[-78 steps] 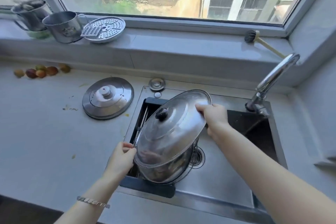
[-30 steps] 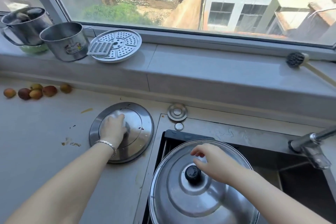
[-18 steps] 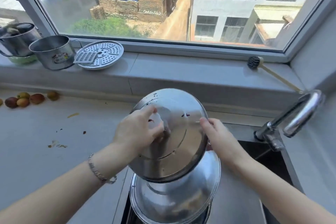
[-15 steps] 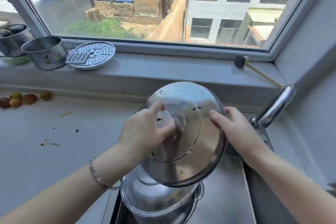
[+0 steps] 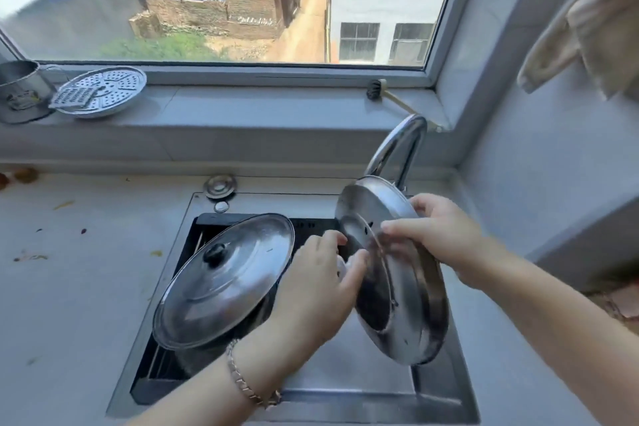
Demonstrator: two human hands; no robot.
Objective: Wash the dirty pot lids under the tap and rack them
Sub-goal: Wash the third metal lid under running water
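Observation:
A flat steel pot lid [image 5: 397, 290] stands almost on edge over the sink [image 5: 345, 387], its underside towards me, just below the tap [image 5: 401, 149]. My left hand [image 5: 318, 284] grips it from the left at the middle, where its knob is hidden behind my fingers. My right hand [image 5: 435, 235] holds its upper right rim, fingers curled over the edge. No water is visible at the spout. A larger domed lid with a black knob [image 5: 224, 277] leans tilted on a pot in the dark rack basket [image 5: 166, 377] at the sink's left.
The counter [image 5: 76, 287] on the left carries food scraps. On the windowsill stand a steel mug [image 5: 20, 93], a perforated steamer plate [image 5: 103, 90] and a brush [image 5: 377, 90]. A cloth [image 5: 587, 17] hangs at the upper right. A small drain plug [image 5: 220, 186] lies behind the sink.
My left hand lifted the flat lid off the counter by its knob. Both hands then carried it right over the sink and tipped it on edge under the tap.

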